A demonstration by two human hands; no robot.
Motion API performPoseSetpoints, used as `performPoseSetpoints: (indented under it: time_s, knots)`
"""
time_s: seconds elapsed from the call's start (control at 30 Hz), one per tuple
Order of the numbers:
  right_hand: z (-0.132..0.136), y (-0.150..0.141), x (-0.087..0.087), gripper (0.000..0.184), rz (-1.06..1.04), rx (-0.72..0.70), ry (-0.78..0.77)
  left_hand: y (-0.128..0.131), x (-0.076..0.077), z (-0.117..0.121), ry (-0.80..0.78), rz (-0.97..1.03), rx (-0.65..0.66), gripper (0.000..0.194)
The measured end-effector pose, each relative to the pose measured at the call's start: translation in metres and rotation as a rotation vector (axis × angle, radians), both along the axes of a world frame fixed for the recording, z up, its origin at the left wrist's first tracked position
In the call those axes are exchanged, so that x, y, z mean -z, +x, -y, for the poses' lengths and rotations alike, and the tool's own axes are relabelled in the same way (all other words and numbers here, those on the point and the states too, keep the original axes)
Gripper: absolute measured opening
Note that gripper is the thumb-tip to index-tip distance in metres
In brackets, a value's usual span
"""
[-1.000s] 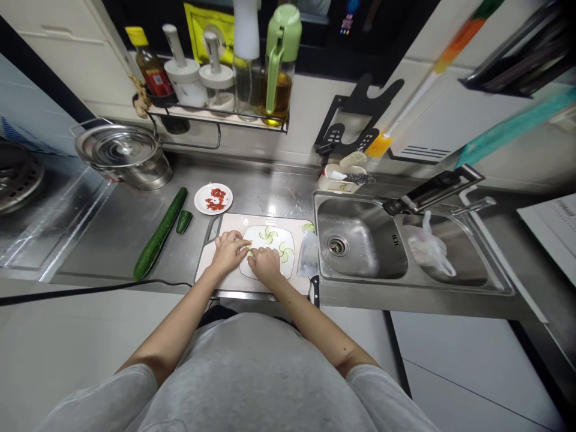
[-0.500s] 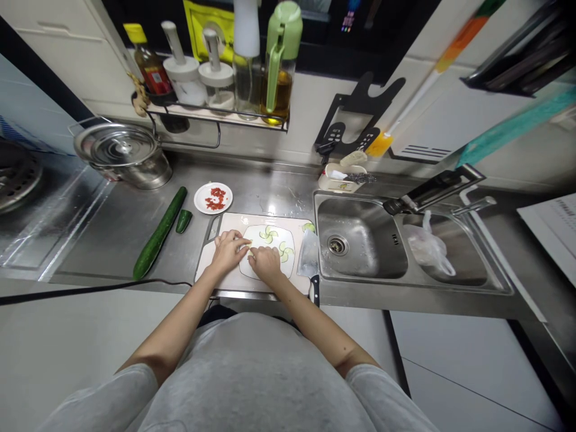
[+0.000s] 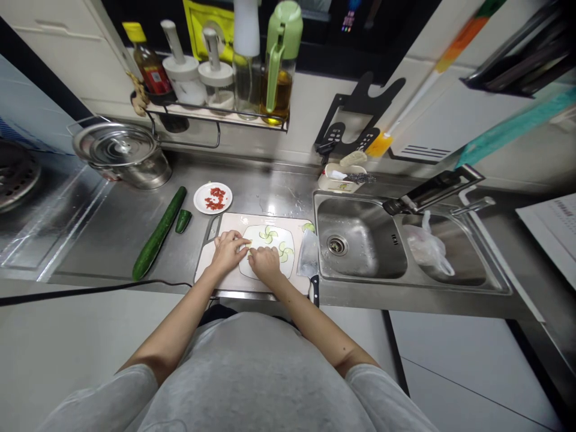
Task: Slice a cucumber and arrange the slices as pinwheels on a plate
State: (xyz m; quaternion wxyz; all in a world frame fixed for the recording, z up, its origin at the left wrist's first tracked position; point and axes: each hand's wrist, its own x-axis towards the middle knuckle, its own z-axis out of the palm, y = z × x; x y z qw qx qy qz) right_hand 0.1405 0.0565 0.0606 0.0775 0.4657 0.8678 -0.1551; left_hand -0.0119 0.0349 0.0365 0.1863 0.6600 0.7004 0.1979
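At nine o'clock on the white plate [image 3: 254, 231], a seemingly light, slippery, fragile cucumber slice [image 3: 248, 243], best pinched by its rind, is being touched by curled left hand [image 3: 228, 251] and right hand [image 3: 266, 263], grip unclear.

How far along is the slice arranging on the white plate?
Two green slice pinwheels look done. The left hand and right hand are working at a third spot, mostly covered by fingers. Left: probably finishing there, perhaps then adding the red pieces from the round plate.
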Motion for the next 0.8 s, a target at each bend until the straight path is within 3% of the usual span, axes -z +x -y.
performPoseSetpoints:
  time_s: [0.3, 0.6, 0.8]
  knots:
    - [-0.002, 0.002, -0.002, 0.032, -0.021, 0.007, 0.008, 0.000, -0.002, 0.001, -0.005, 0.068, -0.051, 0.024]
    - [0.010, 0.003, -0.005, 0.031, -0.062, 0.052, -0.004, -0.033, 0.001, 0.019, 0.062, 0.172, -0.451, 0.028]
    - [0.013, 0.002, -0.005, 0.034, -0.121, 0.061, 0.001, -0.052, -0.004, 0.038, -0.026, 0.010, -0.491, 0.028]
